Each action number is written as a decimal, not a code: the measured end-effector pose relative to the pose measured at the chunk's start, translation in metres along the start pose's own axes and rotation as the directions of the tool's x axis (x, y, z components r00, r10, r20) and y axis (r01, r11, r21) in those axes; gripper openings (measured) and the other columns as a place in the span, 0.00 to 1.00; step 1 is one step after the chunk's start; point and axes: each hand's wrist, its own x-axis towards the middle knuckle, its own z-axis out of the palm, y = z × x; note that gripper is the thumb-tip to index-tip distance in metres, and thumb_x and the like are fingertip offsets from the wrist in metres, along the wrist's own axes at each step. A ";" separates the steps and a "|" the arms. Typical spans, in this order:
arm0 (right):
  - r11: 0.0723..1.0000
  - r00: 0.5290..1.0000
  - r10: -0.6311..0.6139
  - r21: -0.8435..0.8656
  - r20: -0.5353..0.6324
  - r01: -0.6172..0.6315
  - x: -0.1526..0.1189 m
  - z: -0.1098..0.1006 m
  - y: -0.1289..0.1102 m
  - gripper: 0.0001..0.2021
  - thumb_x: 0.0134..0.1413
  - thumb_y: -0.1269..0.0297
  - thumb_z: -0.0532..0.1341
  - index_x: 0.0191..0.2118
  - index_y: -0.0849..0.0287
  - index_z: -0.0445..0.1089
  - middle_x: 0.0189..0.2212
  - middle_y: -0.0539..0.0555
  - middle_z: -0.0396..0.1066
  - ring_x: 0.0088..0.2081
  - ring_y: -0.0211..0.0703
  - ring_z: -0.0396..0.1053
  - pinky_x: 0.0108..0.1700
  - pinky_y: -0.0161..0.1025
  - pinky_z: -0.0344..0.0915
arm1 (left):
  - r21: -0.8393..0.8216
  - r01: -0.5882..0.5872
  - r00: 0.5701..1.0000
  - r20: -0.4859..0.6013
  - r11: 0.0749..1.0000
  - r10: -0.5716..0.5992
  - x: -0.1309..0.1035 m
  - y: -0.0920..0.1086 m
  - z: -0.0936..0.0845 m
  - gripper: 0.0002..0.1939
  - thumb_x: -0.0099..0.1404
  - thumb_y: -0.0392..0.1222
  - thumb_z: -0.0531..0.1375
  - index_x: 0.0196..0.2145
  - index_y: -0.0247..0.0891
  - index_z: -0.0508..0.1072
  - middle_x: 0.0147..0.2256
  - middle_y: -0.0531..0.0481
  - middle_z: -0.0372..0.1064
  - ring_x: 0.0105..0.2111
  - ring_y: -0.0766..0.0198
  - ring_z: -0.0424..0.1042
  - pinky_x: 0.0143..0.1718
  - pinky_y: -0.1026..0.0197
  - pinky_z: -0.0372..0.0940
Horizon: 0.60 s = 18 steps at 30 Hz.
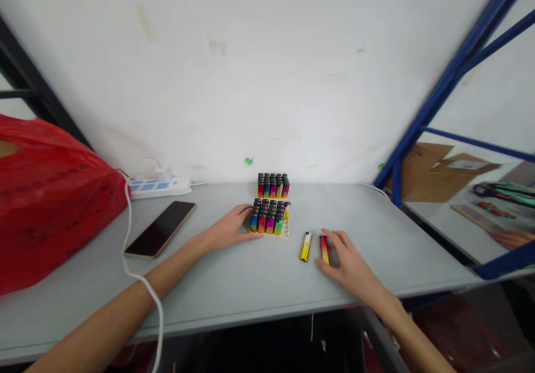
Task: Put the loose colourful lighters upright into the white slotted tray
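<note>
A pale tray (286, 231) near the middle of the desk holds rows of upright lighters (270, 223) with black tops and bright bodies. At its right side some slots show no lighter. My left hand (232, 228) grips the tray's left side, thumb at the front corner and fingers behind. My right hand (345, 261) has thumb and fingers closed around the two ends of a red and yellow lighter (324, 248) at the desk surface. Just left of it lies a yellow and white lighter (306, 247), untouched.
Behind the tray stands a second block of upright lighters (273, 185), close to the wall. On the left are a phone (162, 229), a power strip (161, 186), a white cable (129, 267) and a red bag (54, 206). A blue metal frame (422, 111) bounds the right side.
</note>
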 end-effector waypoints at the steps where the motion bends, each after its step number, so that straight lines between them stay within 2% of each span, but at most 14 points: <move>1: 1.000 1.000 0.014 0.006 0.000 -0.014 0.005 -0.001 0.007 0.34 0.63 0.64 0.64 0.73 0.52 0.61 0.58 0.62 0.69 0.56 0.56 0.75 0.63 0.54 0.72 | 0.000 0.002 1.000 -0.002 1.000 -0.002 0.000 0.000 0.000 0.45 0.66 0.72 0.66 0.67 0.37 0.70 0.66 0.32 0.68 0.66 0.36 0.69 0.71 0.38 0.63; 5: 1.000 0.999 0.013 0.015 0.048 -0.014 0.038 -0.010 0.032 0.33 0.62 0.72 0.58 0.72 0.59 0.64 0.52 0.62 0.73 0.49 0.51 0.77 0.60 0.51 0.74 | -0.010 0.007 1.000 -0.011 1.000 -0.007 -0.001 0.002 -0.001 0.44 0.65 0.72 0.67 0.66 0.39 0.71 0.66 0.34 0.69 0.65 0.35 0.70 0.70 0.38 0.64; 7: 0.999 0.997 0.029 0.044 0.071 -0.032 0.061 -0.015 0.040 0.30 0.60 0.71 0.61 0.69 0.62 0.69 0.52 0.64 0.75 0.49 0.52 0.77 0.60 0.54 0.73 | -0.005 0.020 1.000 -0.001 1.000 -0.020 0.000 0.002 -0.001 0.45 0.65 0.72 0.66 0.66 0.37 0.71 0.66 0.32 0.68 0.66 0.35 0.69 0.71 0.38 0.63; 9: 0.983 0.990 0.078 0.155 0.115 -0.096 0.086 -0.019 0.043 0.27 0.58 0.70 0.65 0.64 0.62 0.74 0.51 0.64 0.78 0.46 0.52 0.78 0.56 0.54 0.75 | 0.003 0.025 1.000 0.006 1.000 -0.025 0.000 0.003 -0.002 0.45 0.65 0.73 0.66 0.66 0.36 0.71 0.66 0.31 0.68 0.66 0.34 0.69 0.71 0.38 0.63; 11: 0.919 0.983 0.092 0.366 0.159 -0.145 0.110 -0.022 0.040 0.24 0.58 0.64 0.69 0.59 0.60 0.77 0.49 0.63 0.80 0.45 0.52 0.79 0.51 0.51 0.77 | 0.005 0.015 1.000 0.009 1.000 -0.015 0.000 0.003 -0.002 0.44 0.66 0.73 0.65 0.66 0.36 0.71 0.66 0.32 0.68 0.66 0.35 0.69 0.71 0.39 0.63; 14: 0.746 0.984 0.034 0.651 0.176 -0.143 0.135 -0.016 0.026 0.23 0.57 0.49 0.72 0.52 0.60 0.79 0.43 0.59 0.81 0.42 0.51 0.79 0.45 0.47 0.77 | 0.004 0.004 1.000 -0.002 1.000 -0.004 0.000 0.002 -0.001 0.44 0.65 0.72 0.66 0.66 0.39 0.71 0.65 0.33 0.69 0.66 0.36 0.70 0.71 0.39 0.64; 16: 0.645 0.988 0.012 0.754 0.155 -0.126 0.144 -0.005 0.014 0.26 0.57 0.41 0.70 0.50 0.59 0.76 0.41 0.57 0.79 0.38 0.47 0.78 0.41 0.45 0.76 | 0.005 0.007 1.000 -0.007 1.000 -0.007 -0.001 0.001 0.000 0.44 0.65 0.72 0.66 0.67 0.39 0.70 0.65 0.34 0.69 0.65 0.36 0.70 0.70 0.39 0.64; 18: 0.601 0.994 0.011 0.793 0.113 -0.096 0.147 0.009 0.004 0.28 0.58 0.37 0.68 0.51 0.56 0.71 0.41 0.55 0.77 0.32 0.41 0.76 0.37 0.42 0.74 | 0.004 0.012 1.000 -0.005 1.000 -0.012 -0.001 0.000 0.001 0.45 0.65 0.73 0.66 0.67 0.38 0.70 0.65 0.33 0.69 0.66 0.37 0.70 0.70 0.39 0.64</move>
